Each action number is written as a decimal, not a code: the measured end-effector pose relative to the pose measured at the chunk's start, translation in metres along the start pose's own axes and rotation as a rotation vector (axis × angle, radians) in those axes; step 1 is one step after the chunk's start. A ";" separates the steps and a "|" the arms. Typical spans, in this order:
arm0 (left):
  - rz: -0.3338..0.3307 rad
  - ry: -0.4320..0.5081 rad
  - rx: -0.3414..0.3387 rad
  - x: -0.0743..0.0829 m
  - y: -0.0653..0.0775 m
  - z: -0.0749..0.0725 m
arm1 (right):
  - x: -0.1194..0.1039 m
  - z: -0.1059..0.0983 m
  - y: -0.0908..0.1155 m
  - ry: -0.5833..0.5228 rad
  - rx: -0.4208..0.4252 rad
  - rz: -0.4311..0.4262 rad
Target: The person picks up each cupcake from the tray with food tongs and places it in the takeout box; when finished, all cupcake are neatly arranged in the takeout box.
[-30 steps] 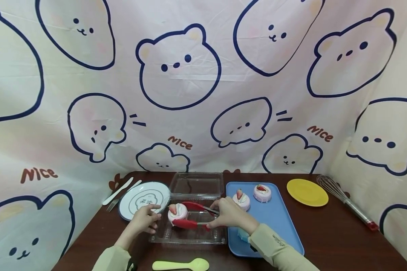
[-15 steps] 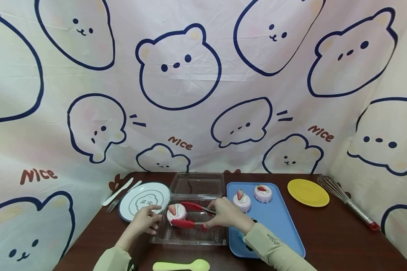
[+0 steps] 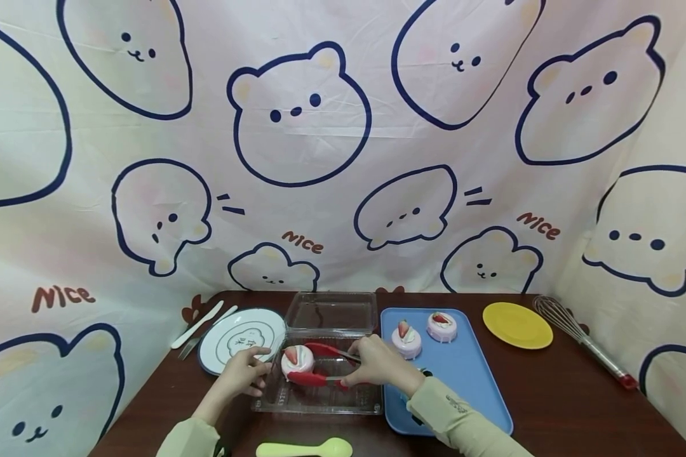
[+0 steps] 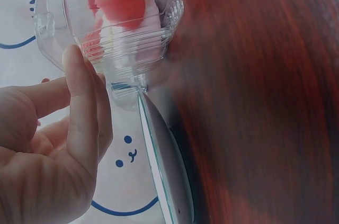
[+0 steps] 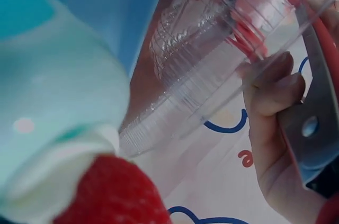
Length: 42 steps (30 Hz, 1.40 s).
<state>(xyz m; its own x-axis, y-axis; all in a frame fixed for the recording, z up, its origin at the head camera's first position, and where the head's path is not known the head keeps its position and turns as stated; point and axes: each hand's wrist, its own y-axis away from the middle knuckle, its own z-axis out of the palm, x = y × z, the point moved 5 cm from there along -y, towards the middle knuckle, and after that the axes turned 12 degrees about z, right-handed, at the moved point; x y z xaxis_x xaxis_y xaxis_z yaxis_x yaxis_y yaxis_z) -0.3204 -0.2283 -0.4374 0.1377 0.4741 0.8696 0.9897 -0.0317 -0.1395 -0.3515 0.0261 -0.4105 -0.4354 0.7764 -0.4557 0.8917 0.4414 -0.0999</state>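
Note:
Red-tipped metal tongs [image 3: 309, 379] are gripped in my right hand [image 3: 380, 363], which is over the right side of an open clear plastic box [image 3: 349, 403]. Between the tong tips sits a small pink cake [image 3: 298, 360] topped with a strawberry piece, inside the box at its left end. My left hand [image 3: 242, 373] is at the box's left side, fingers loosely bent; in the left wrist view a fingertip [image 4: 73, 57] meets the box's rim. In the right wrist view the tongs' metal arm [image 5: 312, 113] shows beside my fingers, with the clear wall in front of the red tips.
A blue tray [image 3: 463, 381] on the right bears two pink cakes [image 3: 406, 341] and a light-blue one [image 5: 63, 75] under my right arm. Around stand a white plate [image 3: 217, 343], knife [image 3: 197, 325], fork [image 3: 191, 346], green spoon [image 3: 303, 449], yellow plate [image 3: 517, 325] and whisk [image 3: 583, 336].
My right hand and the tongs have shifted slightly left, and the cake between the tips has moved a little left with them. My left hand has stayed in place.

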 end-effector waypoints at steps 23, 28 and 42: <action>-0.009 0.015 -0.001 -0.001 0.000 0.000 | -0.003 -0.009 0.005 0.030 0.031 -0.020; -0.011 0.016 -0.004 -0.001 -0.001 -0.001 | -0.001 -0.007 0.004 0.035 0.021 -0.011; -0.008 0.012 0.003 -0.002 -0.002 -0.001 | 0.005 -0.020 0.012 -0.021 0.038 -0.022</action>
<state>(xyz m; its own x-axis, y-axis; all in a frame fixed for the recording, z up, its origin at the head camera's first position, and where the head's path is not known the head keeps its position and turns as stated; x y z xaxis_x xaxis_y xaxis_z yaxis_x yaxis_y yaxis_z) -0.3223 -0.2295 -0.4385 0.1305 0.4634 0.8765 0.9906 -0.0252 -0.1341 -0.3456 0.0440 -0.3959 -0.4530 0.7568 -0.4712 0.8860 0.4410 -0.1435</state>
